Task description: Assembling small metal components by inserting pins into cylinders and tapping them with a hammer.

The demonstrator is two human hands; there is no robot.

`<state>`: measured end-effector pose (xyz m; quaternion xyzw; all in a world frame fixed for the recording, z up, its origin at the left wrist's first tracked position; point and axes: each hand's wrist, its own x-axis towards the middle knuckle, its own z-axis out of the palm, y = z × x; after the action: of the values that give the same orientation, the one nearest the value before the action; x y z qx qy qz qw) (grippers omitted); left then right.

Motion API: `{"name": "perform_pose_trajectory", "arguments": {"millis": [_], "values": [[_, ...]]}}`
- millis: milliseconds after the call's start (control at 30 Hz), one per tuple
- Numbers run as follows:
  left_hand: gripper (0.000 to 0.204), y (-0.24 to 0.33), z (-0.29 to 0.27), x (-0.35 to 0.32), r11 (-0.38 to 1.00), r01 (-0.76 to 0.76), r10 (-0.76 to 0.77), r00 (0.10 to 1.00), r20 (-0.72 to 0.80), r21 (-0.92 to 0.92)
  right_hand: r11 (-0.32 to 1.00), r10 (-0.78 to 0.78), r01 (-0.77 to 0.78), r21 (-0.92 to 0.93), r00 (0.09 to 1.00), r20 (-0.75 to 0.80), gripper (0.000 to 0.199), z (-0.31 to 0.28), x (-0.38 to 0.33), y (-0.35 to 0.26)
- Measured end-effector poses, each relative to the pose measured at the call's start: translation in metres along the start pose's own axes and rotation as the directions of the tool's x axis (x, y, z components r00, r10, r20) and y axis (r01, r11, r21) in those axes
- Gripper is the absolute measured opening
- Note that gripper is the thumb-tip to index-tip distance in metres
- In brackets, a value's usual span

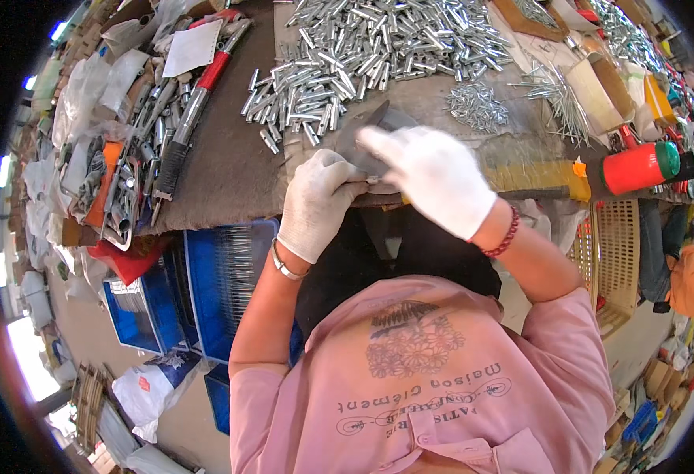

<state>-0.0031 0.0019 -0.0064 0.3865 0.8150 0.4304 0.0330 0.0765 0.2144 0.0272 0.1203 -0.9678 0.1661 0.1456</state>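
My left hand (321, 201), in a white knit glove, is closed in a pinch at the table's front edge. A small, light-coloured piece shows at its fingertips, too small to name. My right hand (442, 180), gloved too, is just right of it and smeared by motion. One of its fingers points left, over a dark grey flat piece (350, 136) on the table; whether it touches that piece I cannot tell. Beyond both hands lies a large heap of short silvery metal tubes (394, 43), some scattered toward my left hand.
A small pile of metal pins (477, 107) and long thin rods (560, 103) lie to the right. Near the right edge is a red container with a green end (639, 167). Tools (185, 118) crowd the left side. Below stand blue bins (194, 292) and a yellow crate (620, 261).
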Motion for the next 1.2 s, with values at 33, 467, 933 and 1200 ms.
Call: {"name": "perform_pose_trajectory", "arguments": {"millis": [33, 467, 933, 1200], "values": [[0.013, 0.002, -0.001, 0.000, 1.000, 0.003, -0.003, 1.000, -0.002, 0.001, 0.996, 0.073, -0.074, -0.058, 0.997, -0.021, 0.058, -0.009, -0.005, 0.007], [0.013, 0.004, -0.011, 0.001, 0.997, -0.075, 0.075, 0.997, -0.011, 0.034, 0.989, 0.100, -0.095, 0.109, 0.994, -0.033, 0.060, -0.046, -0.062, -0.003], [0.014, -0.002, -0.007, 0.001, 0.995, -0.029, 0.028, 1.000, -0.013, -0.091, 0.994, 0.102, -0.105, -0.040, 0.992, -0.075, 0.039, -0.023, -0.029, 0.017], [0.018, -0.001, -0.002, -0.008, 0.998, 0.010, -0.015, 0.996, -0.091, -0.060, 0.930, 0.293, -0.323, 0.176, 0.940, 0.173, 0.015, -0.002, -0.050, -0.019]]}}
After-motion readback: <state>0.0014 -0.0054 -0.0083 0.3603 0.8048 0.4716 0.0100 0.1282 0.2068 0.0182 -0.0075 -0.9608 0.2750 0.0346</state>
